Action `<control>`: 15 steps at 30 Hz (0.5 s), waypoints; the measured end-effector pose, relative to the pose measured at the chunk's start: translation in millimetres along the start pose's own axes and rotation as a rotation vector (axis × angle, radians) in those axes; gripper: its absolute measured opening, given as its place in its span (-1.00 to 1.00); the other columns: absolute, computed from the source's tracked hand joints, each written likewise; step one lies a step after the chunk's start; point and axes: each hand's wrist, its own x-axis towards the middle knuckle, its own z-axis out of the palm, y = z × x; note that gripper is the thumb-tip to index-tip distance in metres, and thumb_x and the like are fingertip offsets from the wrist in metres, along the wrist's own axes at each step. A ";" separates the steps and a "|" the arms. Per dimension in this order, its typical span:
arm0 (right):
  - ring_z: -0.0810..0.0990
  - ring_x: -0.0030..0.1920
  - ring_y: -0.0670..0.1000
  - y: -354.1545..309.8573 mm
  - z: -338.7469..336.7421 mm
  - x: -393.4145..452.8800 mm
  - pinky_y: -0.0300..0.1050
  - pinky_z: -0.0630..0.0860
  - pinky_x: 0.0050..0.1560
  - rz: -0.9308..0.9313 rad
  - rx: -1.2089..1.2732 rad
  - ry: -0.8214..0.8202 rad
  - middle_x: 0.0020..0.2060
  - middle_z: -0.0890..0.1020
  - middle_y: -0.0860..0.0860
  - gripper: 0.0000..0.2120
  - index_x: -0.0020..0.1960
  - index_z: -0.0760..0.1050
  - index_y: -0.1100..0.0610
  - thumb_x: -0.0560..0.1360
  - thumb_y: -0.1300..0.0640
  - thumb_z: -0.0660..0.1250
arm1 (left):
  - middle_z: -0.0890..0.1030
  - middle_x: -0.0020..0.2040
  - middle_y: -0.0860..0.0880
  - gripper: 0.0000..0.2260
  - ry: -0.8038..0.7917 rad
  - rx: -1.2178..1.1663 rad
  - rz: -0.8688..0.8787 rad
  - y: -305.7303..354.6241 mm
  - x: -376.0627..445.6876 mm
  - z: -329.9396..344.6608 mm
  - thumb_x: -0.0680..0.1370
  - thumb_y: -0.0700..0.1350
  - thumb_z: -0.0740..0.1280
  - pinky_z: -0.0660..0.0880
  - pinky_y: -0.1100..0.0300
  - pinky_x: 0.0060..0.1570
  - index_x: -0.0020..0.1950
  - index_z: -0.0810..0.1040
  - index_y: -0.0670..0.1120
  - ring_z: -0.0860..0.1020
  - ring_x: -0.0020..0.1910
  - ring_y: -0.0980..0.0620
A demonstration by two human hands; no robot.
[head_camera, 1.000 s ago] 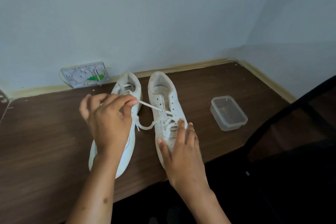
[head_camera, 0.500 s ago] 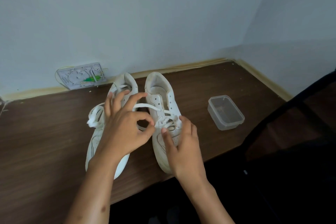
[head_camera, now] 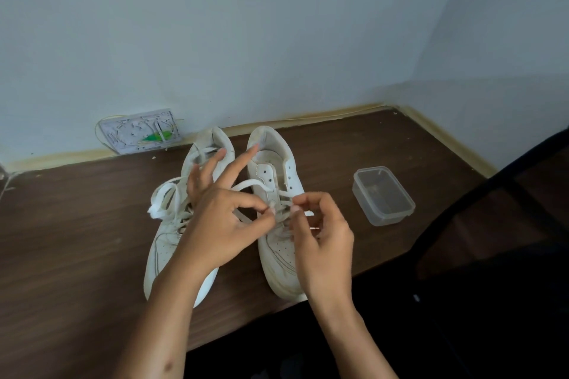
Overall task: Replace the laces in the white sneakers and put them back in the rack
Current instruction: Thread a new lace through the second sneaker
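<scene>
Over the right sneaker (head_camera: 278, 218), near the middle of the lacing, both hands are now being brought together, which wasn't the case a second ago. Back then the lace (head_camera: 252, 183) was being drawn out sideways by the left hand (head_camera: 221, 224) while the toe was being pressed flat by the right hand (head_camera: 323, 243). Now that pull is being dropped, the palm is being lifted off the toe, and the lace is being pinched from both sides: left thumb and forefinger are closed together on it, the other left fingers (head_camera: 243, 160) are being splayed up and apart, and the right fingertips are being curled in tight on the same crossing. Exactly which strand is being held can't be told, it's a bit blurry in there.

So probably the slack has been taken out of one row and the next eyelet is being set up, meaning this shoe is only partly laced, with the upper eyelets near the collar open.

Both shoes are being kept side by side on the brown table (head_camera: 77, 240), toes toward the camera. A loose bunch of lace is being left draped on the left sneaker (head_camera: 167, 243). No rack is being shown, so that step is being left for much later. An empty clear plastic tub (head_camera: 381, 195) is sitting well off to the right.
</scene>
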 end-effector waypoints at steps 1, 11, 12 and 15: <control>0.64 -0.20 -0.07 0.3 0.5 0.4 -0.22 0.56 -0.23 0.040 0.033 -0.035 -0.17 0.63 -0.08 -0.88 -0.06 0.55 0.02 0.56 0.22 0.31 | 0.24 0.46 0.39 -0.86 0.024 -0.027 -0.022 0.6 0.8 0.7 0.34 0.27 0.29 -0.08 -0.13 0.47 -0.39 0.56 0.32 0.02 0.53 0.08; 0.48 -0.52 -0.03 -8.9 1.6 4.8 -0.25 0.34 -0.59 0.344 0.410 -0.390 -0.39 0.57 0.12 -0.85 0.10 0.51 0.27 0.53 0.31 0.36 | 0.37 0.40 0.35 -0.86 0.148 0.015 -0.111 1.8 5.5 4.3 0.33 0.28 0.26 -0.04 0.05 0.43 -0.42 0.51 0.34 0.13 0.47 0.07; 0.43 -0.54 -0.06 -7.7 -4.4 8.7 -0.28 0.29 -0.60 0.346 0.379 -0.410 -0.43 0.55 0.09 -0.87 0.05 0.55 0.31 0.52 0.30 0.38 | 0.41 0.38 0.28 -0.84 0.192 0.068 -0.117 -0.9 5.3 3.3 0.32 0.26 0.26 -0.01 -0.01 0.43 -0.42 0.52 0.29 0.18 0.45 0.02; 0.34 -0.50 -0.10 -6.7 -26.5 20.0 -0.33 0.23 -0.54 0.287 0.293 -0.426 -0.45 0.53 0.03 -0.83 -0.18 0.63 0.27 0.50 0.17 0.41 | 0.52 0.31 0.15 -0.79 0.264 0.227 -0.138 -9.0 3.5 -0.4 0.29 0.19 0.29 0.06 -0.23 0.41 -0.44 0.59 0.11 0.26 0.37 -0.05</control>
